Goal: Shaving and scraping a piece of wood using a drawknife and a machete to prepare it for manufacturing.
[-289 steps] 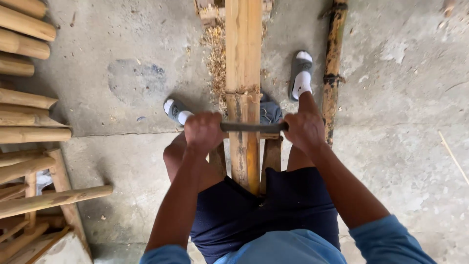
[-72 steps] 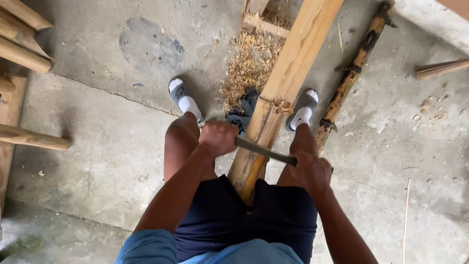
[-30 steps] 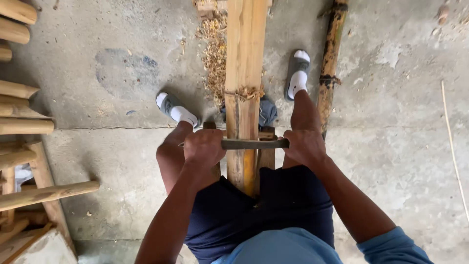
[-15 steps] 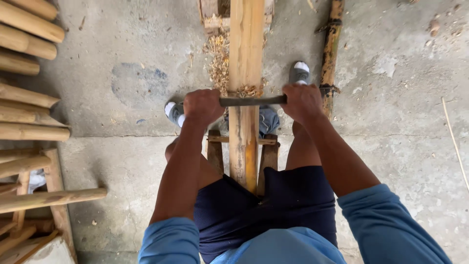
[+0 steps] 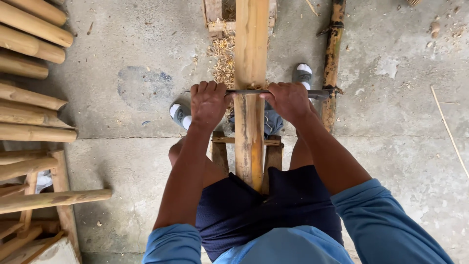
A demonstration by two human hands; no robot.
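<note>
**Both fists on the drawknife, blade across the pole**

The person sat astride the bench (image 5: 221, 152), arms stretched well forward. The left hand (image 5: 209, 102) was clenched around one handle of the drawknife (image 5: 244, 91), and the right hand (image 5: 289, 101) gripped the other, fingers wrapped tight on both sides. The blade lay square across the pole (image 5: 250, 58), touching its top face, and the pole ran straight away between the knees. Shavings (image 5: 223, 61) were heaped on the floor (image 5: 391, 122) just left of the pole, and a little curl sat right at the blade's edge.

Here was the risk as it looked: the blade faced the body, and both arms were set to haul toward the lap. If the edge had skipped off a knot or a hard patch, it could have shot free toward the thighs. If it had bitten too steeply, it could have dug in, stalled and torn the grain. Uneven pull from the two fists would have skewed the blade and cut a slanted facet. The feet were planted either side of the pole, one shoe (image 5: 179, 115) near the shavings, where loose curls underfoot could have cost the brace. A dark stick (image 5: 333, 54) lay just right of the pole, and a stack of poles (image 5: 29, 73) sat well off to the left.
</note>
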